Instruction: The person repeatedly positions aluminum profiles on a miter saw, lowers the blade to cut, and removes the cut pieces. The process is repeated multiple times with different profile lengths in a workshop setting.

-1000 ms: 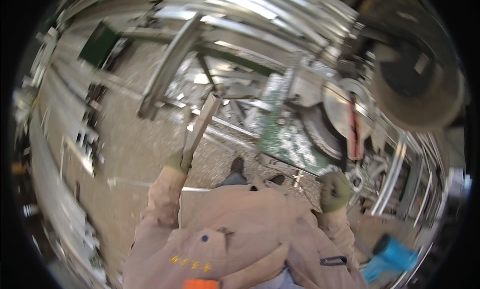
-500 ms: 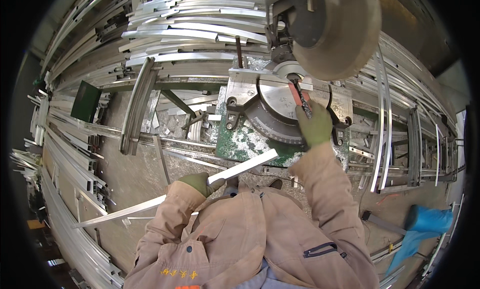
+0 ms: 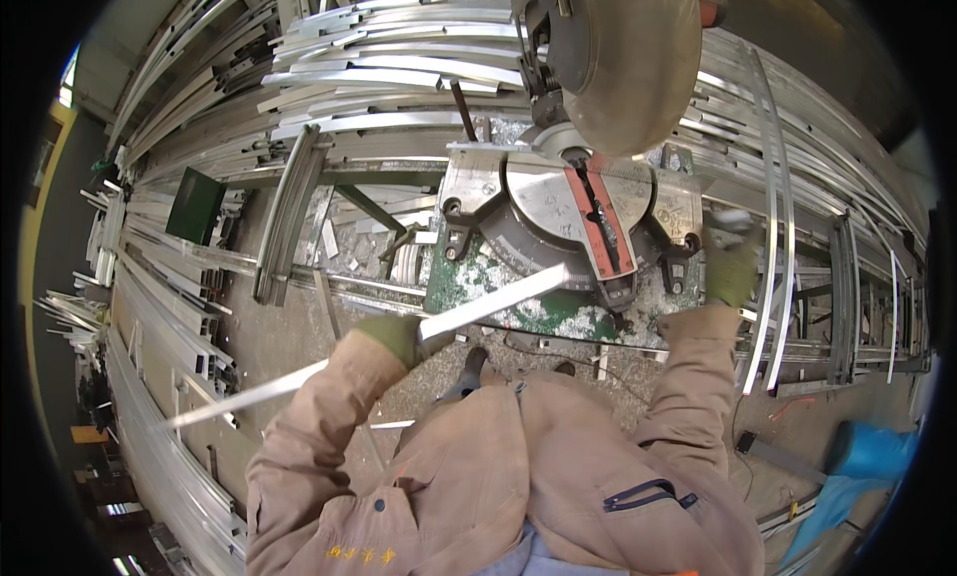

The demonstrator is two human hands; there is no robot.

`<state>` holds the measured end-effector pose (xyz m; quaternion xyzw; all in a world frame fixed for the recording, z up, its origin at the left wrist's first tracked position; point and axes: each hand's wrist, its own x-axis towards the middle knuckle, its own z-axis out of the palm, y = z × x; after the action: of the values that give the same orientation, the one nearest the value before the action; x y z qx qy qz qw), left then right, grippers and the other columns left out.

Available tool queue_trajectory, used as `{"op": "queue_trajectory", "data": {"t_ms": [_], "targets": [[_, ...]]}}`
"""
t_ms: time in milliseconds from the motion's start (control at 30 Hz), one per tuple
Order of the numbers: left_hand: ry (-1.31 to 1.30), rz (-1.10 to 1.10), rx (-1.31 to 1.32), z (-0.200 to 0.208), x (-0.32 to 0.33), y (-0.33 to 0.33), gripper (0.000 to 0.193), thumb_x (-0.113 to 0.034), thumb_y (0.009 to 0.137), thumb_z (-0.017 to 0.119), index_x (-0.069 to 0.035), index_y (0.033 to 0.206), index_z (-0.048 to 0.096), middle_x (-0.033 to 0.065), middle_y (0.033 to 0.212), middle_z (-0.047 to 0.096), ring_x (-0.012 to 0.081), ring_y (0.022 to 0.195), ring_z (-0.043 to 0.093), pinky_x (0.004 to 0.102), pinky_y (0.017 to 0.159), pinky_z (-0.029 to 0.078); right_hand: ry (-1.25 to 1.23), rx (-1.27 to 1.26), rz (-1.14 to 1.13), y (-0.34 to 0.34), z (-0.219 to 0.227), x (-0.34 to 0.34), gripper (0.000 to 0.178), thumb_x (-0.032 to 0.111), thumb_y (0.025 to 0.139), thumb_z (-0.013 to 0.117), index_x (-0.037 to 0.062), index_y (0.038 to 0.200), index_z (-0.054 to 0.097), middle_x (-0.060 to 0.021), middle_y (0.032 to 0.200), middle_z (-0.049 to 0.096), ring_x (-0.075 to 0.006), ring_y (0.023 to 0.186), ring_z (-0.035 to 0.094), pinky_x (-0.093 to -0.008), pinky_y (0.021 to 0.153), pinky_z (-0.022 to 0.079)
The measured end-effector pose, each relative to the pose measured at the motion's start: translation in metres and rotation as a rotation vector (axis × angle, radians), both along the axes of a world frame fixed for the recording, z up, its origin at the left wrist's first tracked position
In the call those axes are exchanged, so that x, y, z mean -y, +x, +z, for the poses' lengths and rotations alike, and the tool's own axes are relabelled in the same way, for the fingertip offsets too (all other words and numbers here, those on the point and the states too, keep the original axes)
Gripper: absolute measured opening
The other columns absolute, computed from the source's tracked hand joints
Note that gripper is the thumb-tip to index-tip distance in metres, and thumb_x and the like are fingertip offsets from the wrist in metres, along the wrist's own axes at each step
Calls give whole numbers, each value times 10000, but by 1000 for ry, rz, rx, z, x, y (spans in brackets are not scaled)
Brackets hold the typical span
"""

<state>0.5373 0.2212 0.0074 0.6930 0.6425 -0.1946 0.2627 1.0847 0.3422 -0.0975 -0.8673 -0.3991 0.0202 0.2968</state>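
Note:
My left hand [image 3: 394,339], in a green glove, is closed around a long silvery metal bar [image 3: 498,302]. The bar slants up to the right, and its near end reaches the front of the miter saw's base [image 3: 478,185]. To the right of that base is my right hand [image 3: 733,274], gloved in green and smeared by motion. A short pale metal piece [image 3: 733,219] shows blurred at its fingertips; whether they grip it cannot be told. Over the saw table hangs the raised round blade guard [image 3: 643,68]. A red slotted insert [image 3: 610,242] lies uncovered on the table.
Stacks of long metal profiles [image 3: 389,78] lie behind the saw, with more profiles [image 3: 164,327] on the left. Upright bars [image 3: 773,227] stand to the right. Metal chips cover the green saw stand [image 3: 469,287]. A blue roll [image 3: 872,451] rests at the lower right.
My right hand has moved from the saw table to the right of the base. The short piece by the fence is gone from there. The bar in my left hand has shifted slightly up and right.

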Motion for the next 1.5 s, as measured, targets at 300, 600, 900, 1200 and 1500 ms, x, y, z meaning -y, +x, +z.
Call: {"op": "queue_trajectory", "data": {"t_ms": [300, 600, 900, 1200, 1500], "targets": [[274, -316, 11, 22, -115, 77, 867, -819, 1191, 651, 7, 1174, 916, 288, 965, 877, 515, 1000, 875, 590, 950, 676, 449, 94, 759, -109, 38, 54, 567, 266, 1017, 979, 63, 1528, 842, -189, 1444, 874, -444, 1315, 829, -569, 1141, 650], [373, -254, -70, -12, -201, 32, 971, -975, 957, 797, -71, 1288, 929, 243, 1194, 928, 457, 1164, 896, 545, 1065, 684, 233, 77, 739, -99, 2, 13, 424, 317, 1035, 952, 98, 1382, 849, -187, 1279, 857, -469, 1179, 819, -593, 1042, 641], [371, -234, 48, -45, -268, -20, 776, -822, 1017, 887, -150, 1404, 858, 175, 1391, 901, 439, 1320, 854, 541, 1131, 665, 220, 160, 672, -68, -50, -7, 494, 343, 1075, 972, 44, 1454, 865, -213, 1335, 855, -464, 1205, 809, -565, 1036, 663], [433, -212, 199, -128, -319, -100, 899, -957, 909, 878, -167, 1337, 894, 179, 1231, 920, 460, 1201, 869, 563, 1081, 661, 204, 223, 634, -127, -39, -59, 658, 406, 1008, 994, 8, 1503, 823, -246, 1453, 841, -500, 1334, 785, -600, 1146, 638], [496, -74, -30, -137, -336, -102, 687, -820, 955, 929, -186, 1220, 922, 113, 1350, 887, 381, 1371, 797, 519, 1182, 613, 145, 254, 523, -143, -58, -89, 406, 450, 1109, 847, 134, 1364, 860, -145, 1310, 907, -441, 1217, 839, -606, 1076, 638]]}}
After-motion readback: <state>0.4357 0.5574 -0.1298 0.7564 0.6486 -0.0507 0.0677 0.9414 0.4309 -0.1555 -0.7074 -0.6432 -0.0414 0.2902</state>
